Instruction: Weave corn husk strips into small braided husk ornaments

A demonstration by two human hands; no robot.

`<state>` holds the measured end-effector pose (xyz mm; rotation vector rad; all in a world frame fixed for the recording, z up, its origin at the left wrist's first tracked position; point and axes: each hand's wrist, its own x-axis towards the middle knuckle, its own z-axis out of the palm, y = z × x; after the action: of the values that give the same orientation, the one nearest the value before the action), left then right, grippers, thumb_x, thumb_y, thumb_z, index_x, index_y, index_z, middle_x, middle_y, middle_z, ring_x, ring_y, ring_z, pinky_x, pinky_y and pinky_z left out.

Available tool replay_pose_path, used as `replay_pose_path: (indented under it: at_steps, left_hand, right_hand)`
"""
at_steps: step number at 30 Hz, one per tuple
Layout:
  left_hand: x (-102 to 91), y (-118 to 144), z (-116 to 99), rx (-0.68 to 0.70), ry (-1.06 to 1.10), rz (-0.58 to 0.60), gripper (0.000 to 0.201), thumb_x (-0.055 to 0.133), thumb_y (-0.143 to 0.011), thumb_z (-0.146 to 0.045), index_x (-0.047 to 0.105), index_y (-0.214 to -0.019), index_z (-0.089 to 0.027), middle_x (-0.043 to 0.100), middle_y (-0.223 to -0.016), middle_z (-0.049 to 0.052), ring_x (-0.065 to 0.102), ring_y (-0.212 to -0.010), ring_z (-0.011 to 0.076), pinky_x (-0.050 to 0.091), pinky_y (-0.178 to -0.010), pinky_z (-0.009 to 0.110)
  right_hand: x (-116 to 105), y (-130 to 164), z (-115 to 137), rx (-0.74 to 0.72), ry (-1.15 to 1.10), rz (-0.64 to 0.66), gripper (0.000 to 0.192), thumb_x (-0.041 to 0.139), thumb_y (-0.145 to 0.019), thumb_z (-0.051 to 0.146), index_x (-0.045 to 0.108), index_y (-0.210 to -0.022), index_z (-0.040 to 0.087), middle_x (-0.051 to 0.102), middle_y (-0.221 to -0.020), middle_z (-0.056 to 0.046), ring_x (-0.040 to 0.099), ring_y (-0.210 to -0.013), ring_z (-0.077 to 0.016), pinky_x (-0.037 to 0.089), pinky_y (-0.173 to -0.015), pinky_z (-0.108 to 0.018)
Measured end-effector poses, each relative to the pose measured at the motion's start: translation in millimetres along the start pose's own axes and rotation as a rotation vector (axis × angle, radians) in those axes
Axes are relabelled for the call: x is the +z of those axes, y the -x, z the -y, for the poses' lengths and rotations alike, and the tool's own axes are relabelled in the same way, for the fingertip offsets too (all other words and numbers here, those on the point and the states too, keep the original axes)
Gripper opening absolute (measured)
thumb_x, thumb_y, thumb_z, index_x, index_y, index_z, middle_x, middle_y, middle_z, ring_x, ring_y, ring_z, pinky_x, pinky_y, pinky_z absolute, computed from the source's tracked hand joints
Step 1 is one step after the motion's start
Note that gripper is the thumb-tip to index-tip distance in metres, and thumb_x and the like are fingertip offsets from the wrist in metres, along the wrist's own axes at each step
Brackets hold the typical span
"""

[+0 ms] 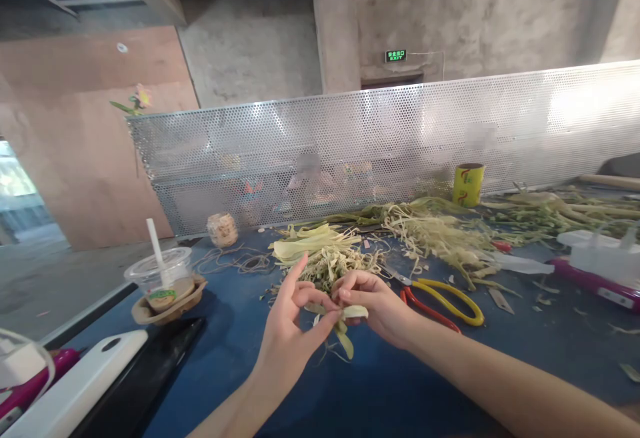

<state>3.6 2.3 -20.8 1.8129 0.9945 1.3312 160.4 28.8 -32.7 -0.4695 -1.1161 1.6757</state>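
Note:
Both of my hands meet over the blue table, pinching pale green dried leaves (345, 341). My left hand (295, 321) has thumb and forefinger closed on the leaf piece, its other fingers loosely bent. On the other side, my right hand (375, 301) grips the same piece with curled fingers; a pale leaf tip sticks out below them. Just beyond my fingers lies a heap of dried plant stems and flower heads (340, 265), with broad pale leaves (313, 241) on top. Scissors with one yellow and one red handle (445, 298) lie right of my right hand.
At left stand a lidded plastic cup (163, 268) with a straw in a cardboard holder, a white phone (95, 378) and a dark flat device (145, 375). A twine roll (223, 230), yellow tape roll (469, 185) and more stalks (440, 238) lie before the perforated metal screen (300, 151).

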Motion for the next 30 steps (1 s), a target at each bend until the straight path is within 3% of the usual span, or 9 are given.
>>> replay_pose_path:
  at_steps: [6, 11, 13, 18, 23, 27, 30]
  left_hand:
    - [0.1, -1.4, -1.0, 0.02, -0.13, -0.058, 0.076, 0.059, -0.078, -0.036, 0.019, -0.139, -0.017, 0.064, -0.072, -0.001, 0.05, -0.1, 0.0185, 0.028, -0.102, 0.04]
    - [-0.2, -2.2, -3.8, 0.0, -0.207, -0.111, 0.071, 0.057, -0.079, -0.039, 0.023, -0.137, -0.019, 0.065, -0.075, 0.0, 0.051, -0.101, 0.0216, 0.032, -0.098, 0.044]
    - [-0.5, -1.5, -3.6, 0.01, -0.211, -0.115, 0.069, 0.057, -0.079, -0.037, 0.023, -0.137, -0.022, 0.065, -0.075, -0.001, 0.053, -0.098, 0.0214, 0.033, -0.098, 0.045]
    - [0.9, 1.1, -0.1, 0.133, -0.184, -0.055, 0.066, 0.056, -0.081, -0.03, 0.021, -0.137, -0.026, 0.06, -0.075, -0.004, 0.057, -0.083, 0.0157, 0.037, -0.095, 0.04]
    - [0.8, 2.9, 3.5, 0.29, -0.338, -0.089, 0.077, 0.059, -0.08, -0.026, 0.012, -0.141, -0.029, 0.067, -0.079, -0.002, 0.053, -0.098, 0.02, 0.033, -0.095, 0.044]
    - [-0.4, 3.5, 4.9, 0.474, -0.485, -0.122, 0.085, 0.06, -0.08, -0.022, 0.002, -0.142, -0.028, 0.071, -0.087, 0.0, 0.053, -0.096, 0.0207, 0.034, -0.09, 0.041]
    - [-0.9, 2.5, 4.5, 0.523, -0.541, -0.118, 0.087, 0.061, -0.08, -0.022, 0.001, -0.142, -0.025, 0.073, -0.087, 0.0, 0.055, -0.09, 0.0196, 0.034, -0.087, 0.038]
  right_hand:
    - [-4.5, -3.4, -1.6, -0.01, 0.032, 0.038, 0.023, 0.073, -0.066, 0.035, 0.068, -0.07, 0.013, 0.048, -0.047, 0.005, 0.031, -0.038, -0.0013, 0.025, -0.042, -0.019]
    - [0.6, -1.4, 0.1, 0.011, 0.099, 0.0, 0.033, 0.075, -0.063, 0.036, 0.069, -0.087, 0.015, 0.052, -0.054, 0.004, 0.038, -0.043, -0.0028, 0.029, -0.044, -0.019]
    - [1.5, -1.0, -0.7, 0.041, 0.136, -0.03, 0.033, 0.078, -0.058, 0.035, 0.07, -0.083, 0.015, 0.053, -0.051, 0.005, 0.041, -0.042, -0.0031, 0.03, -0.043, -0.019]
    - [0.4, -2.6, -4.8, 0.043, 0.149, -0.06, 0.027, 0.081, -0.051, 0.034, 0.068, -0.062, 0.013, 0.056, -0.047, 0.004, 0.044, -0.038, -0.0036, 0.034, -0.041, -0.019]
    - [1.9, -1.4, -3.7, 0.028, 0.134, -0.058, 0.025, 0.08, -0.051, 0.033, 0.068, -0.061, 0.014, 0.059, -0.048, 0.004, 0.044, -0.038, -0.0035, 0.035, -0.04, -0.019]
    - [2.7, 0.0, -2.2, 0.032, 0.132, -0.046, 0.022, 0.08, -0.054, 0.031, 0.068, -0.06, 0.013, 0.063, -0.056, 0.002, 0.045, -0.038, -0.0025, 0.036, -0.04, -0.018]
    - [2.0, 0.1, -2.5, 0.036, 0.125, -0.036, 0.023, 0.081, -0.053, 0.029, 0.067, -0.061, 0.014, 0.063, -0.055, 0.002, 0.045, -0.038, -0.0028, 0.035, -0.041, -0.018]
